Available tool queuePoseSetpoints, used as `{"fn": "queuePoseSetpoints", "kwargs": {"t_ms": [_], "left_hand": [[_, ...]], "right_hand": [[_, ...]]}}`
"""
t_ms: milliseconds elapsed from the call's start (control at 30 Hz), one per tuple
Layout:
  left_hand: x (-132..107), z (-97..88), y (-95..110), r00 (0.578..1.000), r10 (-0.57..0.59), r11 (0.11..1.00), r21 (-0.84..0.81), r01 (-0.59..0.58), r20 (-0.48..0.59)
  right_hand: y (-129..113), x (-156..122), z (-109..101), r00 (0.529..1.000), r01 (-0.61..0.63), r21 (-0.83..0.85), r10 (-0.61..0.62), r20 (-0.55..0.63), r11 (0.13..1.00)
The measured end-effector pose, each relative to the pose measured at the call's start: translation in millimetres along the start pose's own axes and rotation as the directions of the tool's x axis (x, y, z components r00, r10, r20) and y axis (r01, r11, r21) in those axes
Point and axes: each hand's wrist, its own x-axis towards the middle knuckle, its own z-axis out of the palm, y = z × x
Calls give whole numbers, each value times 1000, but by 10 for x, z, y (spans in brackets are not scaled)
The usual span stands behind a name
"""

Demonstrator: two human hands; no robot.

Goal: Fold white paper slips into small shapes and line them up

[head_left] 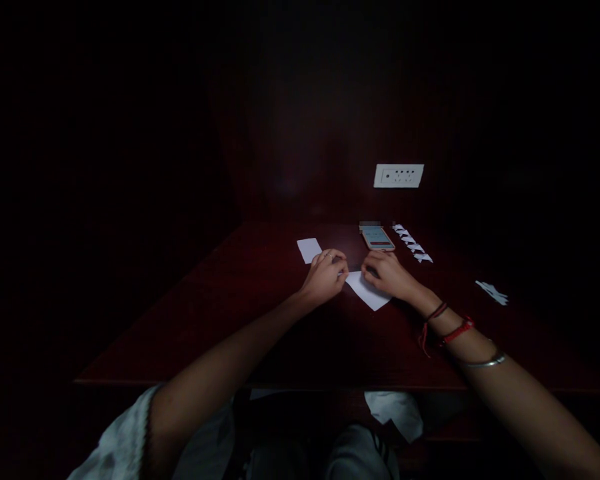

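A white sheet of paper (373, 293) lies on the dark red table with one corner toward me. My left hand (327, 273) has its fingers curled together at the sheet's left corner, pinching it. Over the sheet's right side, my right hand (385, 272) is bent with its fingertips closed at the upper edge; what those fingertips grip is partly hidden. Just beyond my left hand rests a smaller white piece of paper (309, 250), partly behind the fingers.
A phone (377, 237) with a lit screen lies behind my right hand. Beside it runs a row of small folded papers (413, 243). Narrow paper strips (492, 293) lie farther right. A socket panel (399, 176) is on the wall. The table's front edge (305, 387) is near my lap.
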Motion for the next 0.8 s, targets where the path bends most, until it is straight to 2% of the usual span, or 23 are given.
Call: {"fn": "queuePoseSetpoints", "kwargs": {"t_ms": [200,267,333,433,567,667,800], "left_hand": [[6,-32,-55,998,-61,997,45,60,22],[8,-34,-88,995,-98,994,49,96,33],[11,-28,-113,992,-117,992,44,116,39],[16,-7,-116,994,-105,994,30,104,40],[17,16,-70,997,-69,998,9,68,43],[8,11,-27,999,-18,1000,-24,19,48],[1,-14,-4,998,19,999,-41,-17,54]], "right_hand": [[268,-58,-93,993,-111,-67,108,-48,992],[359,-82,-115,984,-161,-41,157,-87,986],[391,-97,-119,981,-160,3,159,-109,987],[300,-88,-83,992,-88,30,90,-91,996],[74,-39,-8,998,26,-18,-27,-50,1000],[-22,-6,20,998,54,-54,-55,-30,997],[-29,5,9,997,67,-58,-69,-32,996]]}}
